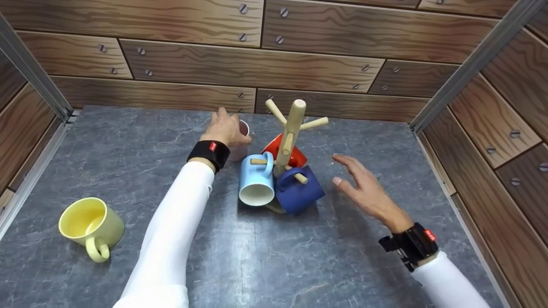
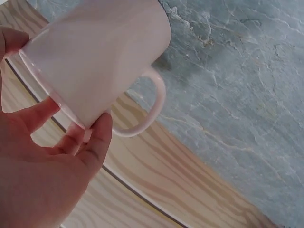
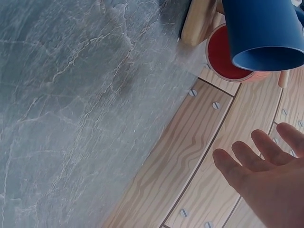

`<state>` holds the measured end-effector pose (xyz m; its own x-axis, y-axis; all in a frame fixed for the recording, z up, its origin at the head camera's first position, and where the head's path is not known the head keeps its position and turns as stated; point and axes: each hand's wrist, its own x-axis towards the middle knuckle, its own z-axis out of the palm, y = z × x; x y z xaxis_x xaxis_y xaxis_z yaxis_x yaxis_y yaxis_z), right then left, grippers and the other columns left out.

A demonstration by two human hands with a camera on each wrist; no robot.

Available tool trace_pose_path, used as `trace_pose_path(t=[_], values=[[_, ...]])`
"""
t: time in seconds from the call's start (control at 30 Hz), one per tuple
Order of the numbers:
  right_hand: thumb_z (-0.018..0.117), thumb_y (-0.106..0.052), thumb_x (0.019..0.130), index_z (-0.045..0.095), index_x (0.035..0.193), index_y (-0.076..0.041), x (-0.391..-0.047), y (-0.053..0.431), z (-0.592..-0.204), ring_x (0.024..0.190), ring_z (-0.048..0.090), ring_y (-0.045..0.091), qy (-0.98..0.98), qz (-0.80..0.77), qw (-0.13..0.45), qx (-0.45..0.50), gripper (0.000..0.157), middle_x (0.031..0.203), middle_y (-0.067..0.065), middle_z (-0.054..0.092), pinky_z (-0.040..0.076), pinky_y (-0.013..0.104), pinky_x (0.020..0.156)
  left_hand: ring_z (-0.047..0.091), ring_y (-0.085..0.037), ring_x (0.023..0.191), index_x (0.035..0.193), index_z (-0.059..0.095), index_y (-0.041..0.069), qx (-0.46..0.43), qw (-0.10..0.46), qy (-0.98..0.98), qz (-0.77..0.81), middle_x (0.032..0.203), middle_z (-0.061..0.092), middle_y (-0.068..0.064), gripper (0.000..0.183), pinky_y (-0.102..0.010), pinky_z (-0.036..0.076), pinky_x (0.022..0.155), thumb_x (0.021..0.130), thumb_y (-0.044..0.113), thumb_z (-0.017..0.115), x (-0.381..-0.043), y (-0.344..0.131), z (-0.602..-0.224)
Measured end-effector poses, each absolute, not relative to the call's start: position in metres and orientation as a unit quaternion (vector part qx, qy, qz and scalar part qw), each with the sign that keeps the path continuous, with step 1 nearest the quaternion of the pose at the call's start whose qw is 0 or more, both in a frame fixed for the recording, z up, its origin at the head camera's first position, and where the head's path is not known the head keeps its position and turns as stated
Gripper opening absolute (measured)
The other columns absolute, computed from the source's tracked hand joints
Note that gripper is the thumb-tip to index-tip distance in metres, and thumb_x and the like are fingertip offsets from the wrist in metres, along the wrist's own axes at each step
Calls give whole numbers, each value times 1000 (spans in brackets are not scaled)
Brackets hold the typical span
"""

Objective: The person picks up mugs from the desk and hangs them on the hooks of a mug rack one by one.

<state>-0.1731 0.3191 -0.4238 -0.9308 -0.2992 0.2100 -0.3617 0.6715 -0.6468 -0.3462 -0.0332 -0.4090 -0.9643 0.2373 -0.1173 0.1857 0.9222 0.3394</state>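
Observation:
My left hand (image 1: 223,129) is at the back of the table, left of a wooden mug tree (image 1: 294,122). Its fingers and thumb grip a pale pink mug (image 2: 104,57) by the rim, as the left wrist view shows; the mug's handle points away from the palm. From the tree's pegs hang a light blue mug (image 1: 252,173), a dark blue mug (image 1: 299,194) and a red mug (image 1: 300,159), partly hidden behind the post. Right of the dark blue mug, my right hand (image 1: 364,190) hovers over the table with fingers extended, holding nothing.
A yellow mug (image 1: 112,226) stands upright on the grey marbled table (image 1: 274,265) at the left, handle toward the front. Wood-patterned panels (image 1: 205,64) wall the back and both sides. Upper pegs (image 1: 314,124) of the tree jut outward.

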Motion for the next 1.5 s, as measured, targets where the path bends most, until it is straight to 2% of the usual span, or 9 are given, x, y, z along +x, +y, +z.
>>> trace_pose_path(t=[0.07, 0.27, 0.4, 0.63, 0.73, 0.97, 1.13, 1.3, 1.5], values=[[60, -28, 104, 44, 156, -8, -174, 319, -424, 145, 41, 33, -913, 362, 48, 183, 58, 158, 12, 45, 34, 59, 117, 36, -49, 136, 144, 53, 1, 120, 80, 976, 165, 144, 42, -30, 78, -56, 44, 109, 83, 41, 80, -345, -36, -407], [64, -20, 102, 51, 151, -6, -173, 320, -425, 140, 48, 29, -905, 368, 92, 194, 53, 153, 10, 52, 39, 52, 114, 52, -45, 120, 120, 64, -2, 156, 54, 971, 171, 122, 66, -24, 56, -51, 39, 106, 79, 29, 84, -343, -43, -412], [64, -15, 102, 55, 148, -7, -173, 320, -424, 137, 52, 27, -899, 379, 117, 187, 49, 149, 8, 56, 41, 48, 112, 56, -42, 114, 114, 68, -1, 165, 24, 972, 165, 116, 68, -22, 50, -49, 37, 105, 78, 29, 83, -338, -46, -415], [65, -12, 99, 58, 145, -5, -175, 320, -422, 134, 54, 26, -894, 383, 134, 188, 47, 146, 8, 59, 42, 35, 111, 46, -43, 118, 140, 62, 7, 138, -36, 971, 190, 128, 57, -24, 74, -50, 45, 101, 76, 37, 83, -324, -53, -398], [66, -11, 98, 58, 144, -3, -175, 318, -420, 133, 55, 26, -891, 386, 139, 192, 47, 145, 9, 59, 42, 29, 110, 46, -42, 116, 145, 59, 8, 147, -60, 968, 194, 128, 57, -24, 79, -49, 47, 98, 76, 40, 82, -316, -58, -386], [65, -9, 99, 59, 145, -6, -173, 314, -416, 133, 54, 23, -887, 395, 144, 190, 46, 145, 8, 59, 40, 23, 110, 49, -42, 111, 143, 60, 4, 170, -128, 957, 199, 122, 59, -26, 80, -48, 50, 91, 77, 43, 81, -294, -73, -365], [65, -7, 98, 59, 145, -9, -170, 310, -412, 133, 54, 20, -872, 413, 162, 205, 47, 143, 6, 61, 43, 28, 110, 51, -38, 103, 137, 65, 4, 175, -164, 952, 188, 111, 59, -24, 82, -47, 50, 85, 77, 57, 82, -272, -81, -354], [64, -6, 96, 58, 145, -8, -167, 304, -408, 132, 54, 21, -860, 416, 179, 233, 49, 141, 8, 62, 43, 27, 108, 52, -35, 96, 133, 68, 7, 184, -205, 948, 162, 103, 60, -19, 83, -46, 47, 81, 76, 67, 79, -247, -83, -349], [65, -10, 92, 57, 146, -8, -162, 294, -403, 132, 55, 23, -861, 387, 192, 267, 55, 144, 6, 60, 42, 29, 110, 51, -33, 94, 136, 67, 11, 198, -209, 946, 149, 103, 59, -16, 86, -44, 44, 80, 75, 69, 79, -221, -82, -347]])
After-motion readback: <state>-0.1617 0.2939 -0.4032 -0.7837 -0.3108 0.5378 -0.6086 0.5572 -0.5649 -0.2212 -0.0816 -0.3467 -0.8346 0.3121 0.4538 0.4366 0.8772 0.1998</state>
